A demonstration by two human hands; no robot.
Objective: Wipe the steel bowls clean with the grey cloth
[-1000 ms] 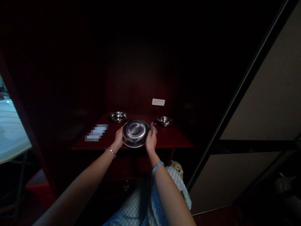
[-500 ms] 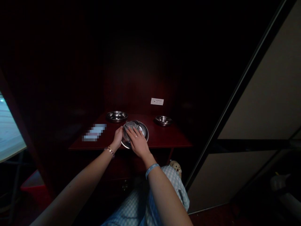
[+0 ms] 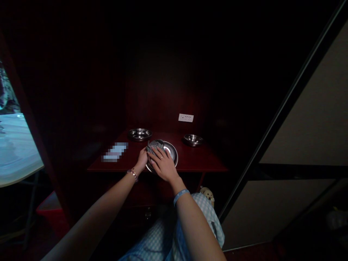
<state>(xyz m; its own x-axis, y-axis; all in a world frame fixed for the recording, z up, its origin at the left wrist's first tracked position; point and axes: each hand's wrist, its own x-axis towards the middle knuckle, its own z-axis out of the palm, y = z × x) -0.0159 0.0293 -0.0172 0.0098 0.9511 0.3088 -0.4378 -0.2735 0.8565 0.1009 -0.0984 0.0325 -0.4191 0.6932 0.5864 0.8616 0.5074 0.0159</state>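
A shiny metal bowl (image 3: 174, 152) is tilted over the front edge of the dark red shelf (image 3: 201, 163). My left hand (image 3: 142, 158) is closed on the bowl's left rim, its thumb near the cloth. A grey cloth (image 3: 154, 146) lies bunched against the bowl's inside, on the left. Over it, my right hand (image 3: 167, 167) presses with its fingers bent slightly and a little apart, keeping the cloth against the metal. Part of the cloth and the lower bowl are hidden beneath this hand.
Farther back on the shelf stand a metal bowl (image 3: 140, 134) at left and smaller stacked-looking bowls (image 3: 193, 140) at right. A blurred-out flat item (image 3: 115, 152) lies front left. A white socket (image 3: 186, 117) is on the back wall; a red bin (image 3: 54, 212) stands below left.
The whole scene has shifted slightly right as my head turned left. My right hand and the cloth have moved only a little against the bowl; the left hand keeps its hold.
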